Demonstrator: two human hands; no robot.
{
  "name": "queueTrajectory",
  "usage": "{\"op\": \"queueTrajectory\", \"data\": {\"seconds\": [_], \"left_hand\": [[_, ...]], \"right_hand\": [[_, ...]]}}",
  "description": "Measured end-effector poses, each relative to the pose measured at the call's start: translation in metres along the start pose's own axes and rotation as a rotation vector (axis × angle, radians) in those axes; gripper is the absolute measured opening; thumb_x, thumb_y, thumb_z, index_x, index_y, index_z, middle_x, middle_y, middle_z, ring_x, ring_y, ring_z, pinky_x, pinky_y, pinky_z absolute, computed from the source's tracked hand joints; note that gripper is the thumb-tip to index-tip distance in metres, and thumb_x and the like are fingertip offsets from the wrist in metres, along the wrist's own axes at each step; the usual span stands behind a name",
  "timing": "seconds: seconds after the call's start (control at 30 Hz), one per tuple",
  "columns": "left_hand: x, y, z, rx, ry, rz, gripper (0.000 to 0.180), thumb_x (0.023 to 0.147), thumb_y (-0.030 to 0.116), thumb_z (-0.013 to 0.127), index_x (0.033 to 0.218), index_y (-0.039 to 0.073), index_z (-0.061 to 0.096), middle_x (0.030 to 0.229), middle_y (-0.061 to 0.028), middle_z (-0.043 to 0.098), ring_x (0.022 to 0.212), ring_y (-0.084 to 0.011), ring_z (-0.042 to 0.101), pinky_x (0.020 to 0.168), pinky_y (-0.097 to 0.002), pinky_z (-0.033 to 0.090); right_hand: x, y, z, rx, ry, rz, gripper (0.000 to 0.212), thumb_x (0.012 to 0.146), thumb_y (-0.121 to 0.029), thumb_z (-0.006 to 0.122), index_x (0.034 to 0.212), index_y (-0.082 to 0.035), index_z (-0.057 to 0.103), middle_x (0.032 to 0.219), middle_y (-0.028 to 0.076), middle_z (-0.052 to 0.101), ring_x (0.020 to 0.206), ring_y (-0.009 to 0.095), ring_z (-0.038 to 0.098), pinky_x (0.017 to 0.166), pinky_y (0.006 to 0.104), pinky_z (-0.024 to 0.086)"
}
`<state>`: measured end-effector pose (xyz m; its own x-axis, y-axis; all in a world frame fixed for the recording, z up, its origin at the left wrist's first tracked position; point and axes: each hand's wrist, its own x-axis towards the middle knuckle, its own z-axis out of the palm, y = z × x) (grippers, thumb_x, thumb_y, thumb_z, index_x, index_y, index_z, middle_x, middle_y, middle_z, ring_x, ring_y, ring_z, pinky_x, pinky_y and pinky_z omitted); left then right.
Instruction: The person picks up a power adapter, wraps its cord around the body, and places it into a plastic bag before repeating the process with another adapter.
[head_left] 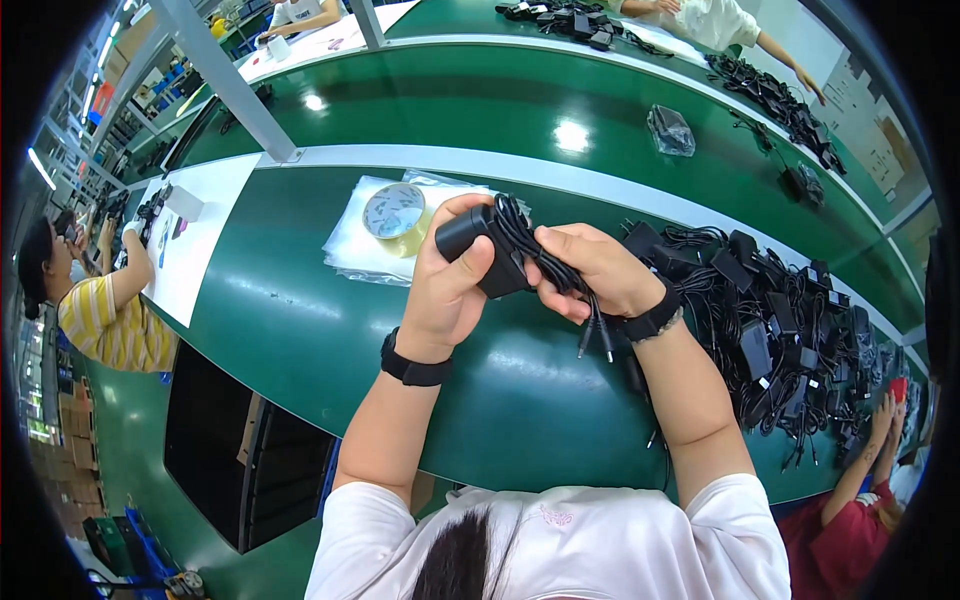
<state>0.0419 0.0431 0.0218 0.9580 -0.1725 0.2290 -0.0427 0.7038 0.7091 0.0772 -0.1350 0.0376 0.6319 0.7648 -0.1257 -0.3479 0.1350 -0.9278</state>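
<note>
Both hands [450,285] [600,268] gripping black adapter [505,280], coiled cable [516,226], green table [530,410]

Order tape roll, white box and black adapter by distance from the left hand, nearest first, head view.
1. Black adapter: held in the left hand.
2. Tape roll: left, atop plastic bags.
3. White box: far left, well beyond the tape.
</note>
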Motion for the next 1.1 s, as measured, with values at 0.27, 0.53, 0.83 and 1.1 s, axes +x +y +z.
{"op": "queueTrajectory", "data": {"seconds": [0.27, 0.53, 0.83, 1.1], "left_hand": [[-0.004, 0.000, 0.015, 0.247, 0.200, 0.009, 0.043, 0.067, -0.008, 0.068, 0.101, 0.003, 0.045, 0.090, -0.0153, 0.060, 0.078, -0.0208, 0.062, 0.075, -0.0319, 0.052], [0.001, 0.023, -0.004, 0.522, 0.370, 0.550, 0.040, 0.065, -0.012, 0.066, 0.098, 0.002, 0.048, 0.089, -0.0146, 0.060, 0.081, -0.0206, 0.061, 0.074, -0.0306, 0.051], [-0.011, 0.005, -0.008, 0.818, -0.044, 0.593, 0.045, 0.059, -0.006, 0.075, 0.096, 0.002, 0.049, 0.092, -0.0137, 0.061, 0.085, -0.0206, 0.062, 0.075, -0.0310, 0.051], [-0.005, -0.010, -0.006, 0.039, 0.082, 0.102, 0.044, 0.069, -0.004, 0.065, 0.104, 0.003, 0.040, 0.089, -0.0187, 0.060, 0.081, -0.0248, 0.061, 0.075, -0.0365, 0.051]], "right_hand": [[0.003, -0.001, -0.002, -0.509, 0.050, 0.135, 0.044, 0.094, -0.038, 0.038, 0.077, -0.001, 0.056, 0.053, 0.003, 0.054, 0.045, 0.009, 0.053, 0.040, 0.0198, 0.040], [0.004, 0.015, 0.017, -1.153, 0.599, -0.495, 0.019, 0.082, -0.019, 0.060, 0.077, -0.001, 0.058, 0.058, 0.011, 0.054, 0.048, 0.020, 0.053, 0.049, 0.0286, 0.042], [0.018, 0.043, 0.016, 0.642, 0.247, 0.057, 0.041, 0.094, -0.035, 0.040, 0.100, 0.002, 0.056, 0.084, 0.011, 0.063, 0.072, 0.015, 0.060, 0.069, 0.0261, 0.049], [0.018, 0.034, 0.005, 0.211, 0.342, -0.131, 0.012, 0.085, -0.002, 0.053, 0.095, 0.003, 0.058, 0.087, 0.005, 0.062, 0.077, 0.009, 0.058, 0.069, 0.0222, 0.047]]}}
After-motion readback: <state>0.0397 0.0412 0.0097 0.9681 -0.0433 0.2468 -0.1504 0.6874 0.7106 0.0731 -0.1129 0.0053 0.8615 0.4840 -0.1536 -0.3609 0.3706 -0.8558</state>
